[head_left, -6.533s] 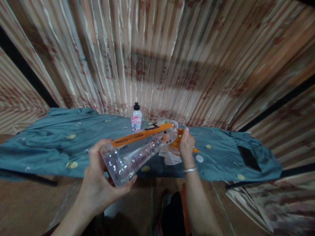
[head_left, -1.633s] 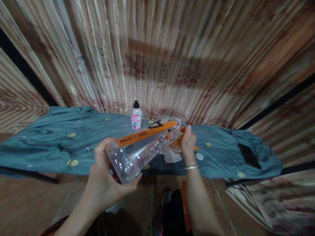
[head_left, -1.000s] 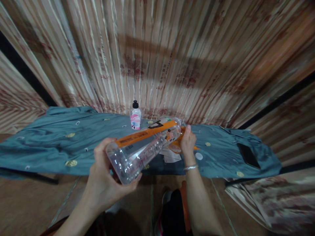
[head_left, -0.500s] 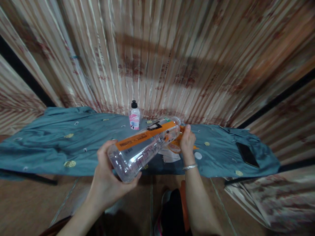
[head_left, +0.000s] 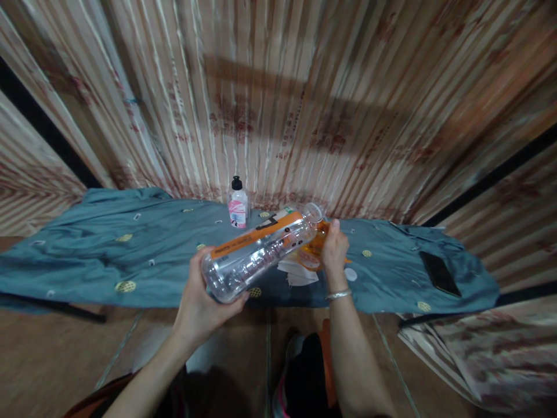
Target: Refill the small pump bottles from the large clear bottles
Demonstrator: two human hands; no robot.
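A large clear plastic bottle (head_left: 256,264) with an orange label lies tilted across the middle, its open neck pointing up and to the right. My left hand (head_left: 202,293) is wrapped round the base of this bottle. Just under the neck is an orange see-through container (head_left: 321,237), and my right hand (head_left: 334,249) is closed on its right side, thumb up. The bottle and the hand partly hide the container, so its full shape cannot be made out. White papers (head_left: 300,274) lie beneath, beside a small white disc (head_left: 350,274).
A small bottle with a black cap (head_left: 238,203) and pink label stands at the back of the bench, which is covered with a blue-green cloth (head_left: 165,244). A dark phone (head_left: 439,273) lies at the right. Striped curtains (head_left: 270,116) hang behind, with dark frame bars (head_left: 491,177) at both sides.
The bottle's base has moved slightly right and up with my left hand, and the bottle has turned a little about its length. My right hand has barely moved.
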